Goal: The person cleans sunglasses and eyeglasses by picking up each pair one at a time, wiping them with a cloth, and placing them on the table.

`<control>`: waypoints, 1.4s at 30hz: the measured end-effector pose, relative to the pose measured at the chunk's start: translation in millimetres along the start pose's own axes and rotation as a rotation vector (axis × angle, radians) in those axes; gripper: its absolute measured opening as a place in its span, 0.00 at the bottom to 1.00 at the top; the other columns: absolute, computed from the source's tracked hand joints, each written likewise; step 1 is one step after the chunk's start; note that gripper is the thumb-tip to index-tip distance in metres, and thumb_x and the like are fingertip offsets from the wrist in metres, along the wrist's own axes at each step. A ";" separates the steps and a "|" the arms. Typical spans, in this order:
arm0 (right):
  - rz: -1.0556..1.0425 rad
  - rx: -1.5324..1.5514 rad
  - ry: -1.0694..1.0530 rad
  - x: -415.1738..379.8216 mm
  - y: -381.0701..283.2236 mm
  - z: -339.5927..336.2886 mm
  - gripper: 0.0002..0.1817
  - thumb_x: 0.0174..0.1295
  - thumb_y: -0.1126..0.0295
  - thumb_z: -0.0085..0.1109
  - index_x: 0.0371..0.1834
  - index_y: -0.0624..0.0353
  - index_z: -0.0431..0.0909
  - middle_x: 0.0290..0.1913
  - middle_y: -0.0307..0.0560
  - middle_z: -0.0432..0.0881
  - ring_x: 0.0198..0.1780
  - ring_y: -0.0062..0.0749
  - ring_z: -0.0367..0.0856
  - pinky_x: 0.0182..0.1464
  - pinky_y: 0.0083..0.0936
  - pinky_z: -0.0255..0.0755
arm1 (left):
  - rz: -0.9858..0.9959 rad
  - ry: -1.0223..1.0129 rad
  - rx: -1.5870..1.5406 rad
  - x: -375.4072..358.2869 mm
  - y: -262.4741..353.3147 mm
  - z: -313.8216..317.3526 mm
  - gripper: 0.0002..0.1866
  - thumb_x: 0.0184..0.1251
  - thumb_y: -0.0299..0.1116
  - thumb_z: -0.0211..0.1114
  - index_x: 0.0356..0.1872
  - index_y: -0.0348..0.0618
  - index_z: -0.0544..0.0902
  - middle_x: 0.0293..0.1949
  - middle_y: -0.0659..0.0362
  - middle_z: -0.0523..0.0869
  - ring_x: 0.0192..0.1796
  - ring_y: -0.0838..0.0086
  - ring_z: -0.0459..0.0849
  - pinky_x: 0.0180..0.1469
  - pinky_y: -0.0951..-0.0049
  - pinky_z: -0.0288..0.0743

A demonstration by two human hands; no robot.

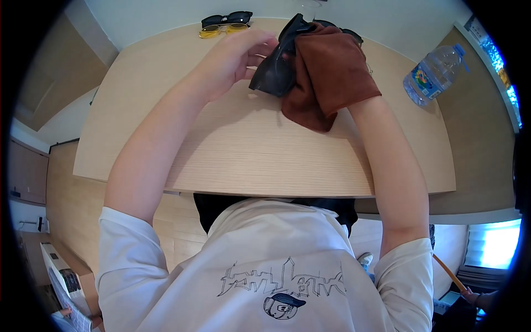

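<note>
Dark sunglasses (275, 71) are held up above the far part of the wooden table, their lenses facing left. My left hand (247, 54) is beside them, its fingers curved and apart, with the fingertips behind the lens edge; whether they touch it is unclear. A brown cloth (340, 69) drapes over my right hand and hides its fingers. The cloth presses against the right side of the sunglasses, and its lower corner hangs over the tabletop.
Black sunglasses (227, 20) and yellow-lensed glasses (223, 30) lie at the table's (265, 166) back edge. Another dark pair (354, 36) is partly hidden behind the cloth. A water bottle (431, 77) stands at the right. Parts of other people show at both lower corners.
</note>
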State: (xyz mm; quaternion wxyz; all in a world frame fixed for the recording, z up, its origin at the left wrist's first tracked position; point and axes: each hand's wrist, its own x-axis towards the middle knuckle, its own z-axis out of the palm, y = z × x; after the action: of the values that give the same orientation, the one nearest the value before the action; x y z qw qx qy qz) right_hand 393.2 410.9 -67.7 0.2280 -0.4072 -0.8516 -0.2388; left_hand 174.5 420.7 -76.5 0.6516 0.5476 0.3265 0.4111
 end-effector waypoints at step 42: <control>0.087 0.552 -0.232 -8.6 10.0 9.0 0.05 0.50 0.76 0.67 0.31 0.60 0.87 0.37 0.45 0.90 0.42 0.36 0.90 0.47 0.26 0.82 | 0.743 0.573 1.324 16.5 2.4 -79.2 0.13 0.68 0.28 0.70 0.52 0.37 0.88 0.50 0.59 0.88 0.44 0.72 0.85 0.48 0.72 0.79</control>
State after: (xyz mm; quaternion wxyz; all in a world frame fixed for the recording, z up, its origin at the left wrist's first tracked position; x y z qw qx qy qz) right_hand 404.3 416.7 -77.6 0.2411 -0.3906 -0.8864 0.0599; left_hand 112.1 470.8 -88.5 -0.0955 0.7657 0.4530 0.4465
